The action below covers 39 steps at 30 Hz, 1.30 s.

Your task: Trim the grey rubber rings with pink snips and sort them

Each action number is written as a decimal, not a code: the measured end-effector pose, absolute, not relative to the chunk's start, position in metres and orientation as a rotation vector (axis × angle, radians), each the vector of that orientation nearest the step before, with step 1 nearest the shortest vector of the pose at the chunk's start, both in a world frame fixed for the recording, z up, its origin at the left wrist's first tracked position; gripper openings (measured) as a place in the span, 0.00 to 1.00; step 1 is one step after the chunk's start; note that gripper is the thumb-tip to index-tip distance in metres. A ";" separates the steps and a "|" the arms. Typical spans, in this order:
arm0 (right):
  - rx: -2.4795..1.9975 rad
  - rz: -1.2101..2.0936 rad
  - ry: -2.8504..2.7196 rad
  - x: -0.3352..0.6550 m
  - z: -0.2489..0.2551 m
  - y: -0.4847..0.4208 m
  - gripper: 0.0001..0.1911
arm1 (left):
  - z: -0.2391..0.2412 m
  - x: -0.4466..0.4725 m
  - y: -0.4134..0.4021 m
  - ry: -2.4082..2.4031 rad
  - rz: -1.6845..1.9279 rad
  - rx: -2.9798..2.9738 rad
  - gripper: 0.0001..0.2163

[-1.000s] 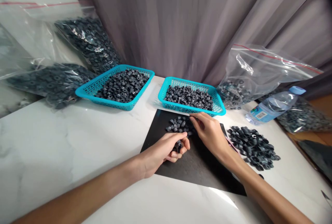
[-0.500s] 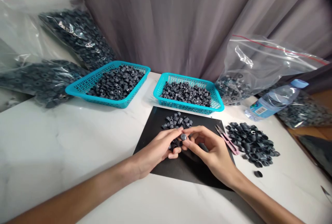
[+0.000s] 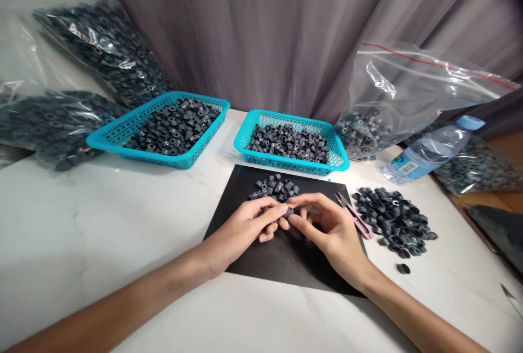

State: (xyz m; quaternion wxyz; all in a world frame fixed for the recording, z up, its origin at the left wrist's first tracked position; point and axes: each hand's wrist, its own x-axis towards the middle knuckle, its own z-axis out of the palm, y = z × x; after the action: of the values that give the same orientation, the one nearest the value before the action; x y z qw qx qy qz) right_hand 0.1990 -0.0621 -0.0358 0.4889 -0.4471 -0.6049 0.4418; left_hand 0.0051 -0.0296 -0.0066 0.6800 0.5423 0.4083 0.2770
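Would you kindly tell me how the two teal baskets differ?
The left basket sits at an angle to the table edge; the right basket lies nearly square to it. The left basket stands apart from the black mat; the right basket borders it. Both hold dark grey rings.

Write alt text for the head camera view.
Left hand and right hand pinch a small grey ring over a black mat, behind it two teal baskets of rings.

Two turquoise baskets (image 3: 122,136) (image 3: 339,158), one water bottle (image 3: 429,152), one pair of pink snips (image 3: 354,215), one black mat (image 3: 286,260).
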 end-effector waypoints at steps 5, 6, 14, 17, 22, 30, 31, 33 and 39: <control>-1.144 0.882 -1.559 0.198 -0.038 -0.065 0.10 | -0.016 0.000 -0.025 1.018 0.672 1.477 0.13; -1.153 0.848 -1.583 0.198 -0.037 -0.065 0.10 | -0.016 0.000 -0.025 1.032 0.684 1.524 0.12; -1.197 0.788 -1.602 0.197 -0.037 -0.065 0.09 | -0.013 -0.001 -0.026 1.042 0.664 1.656 0.11; -1.188 0.819 -1.603 0.197 -0.039 -0.065 0.10 | -0.015 -0.001 -0.025 1.062 0.665 1.625 0.13; -1.168 0.838 -1.595 0.197 -0.038 -0.064 0.10 | -0.016 0.000 -0.025 1.050 0.712 1.653 0.10; -1.188 0.899 -1.565 0.199 -0.041 -0.063 0.09 | -0.009 -0.001 -0.023 1.010 0.680 1.603 0.09; -1.196 0.901 -1.541 0.199 -0.042 -0.062 0.09 | -0.007 -0.001 -0.023 1.011 0.679 1.555 0.09; -1.200 0.931 -1.475 0.199 -0.043 -0.061 0.10 | -0.002 -0.002 -0.021 1.004 0.675 1.445 0.09; -1.103 1.089 -1.364 0.197 -0.041 -0.061 0.13 | -0.001 -0.003 -0.022 0.962 0.594 1.420 0.11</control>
State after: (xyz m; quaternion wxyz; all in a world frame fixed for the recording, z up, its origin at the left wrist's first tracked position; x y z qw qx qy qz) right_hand 0.1974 -0.0608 -0.0407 0.5128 -0.4585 -0.5673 0.4528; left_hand -0.0029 -0.0221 -0.0010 0.6158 0.6164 0.4175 0.2578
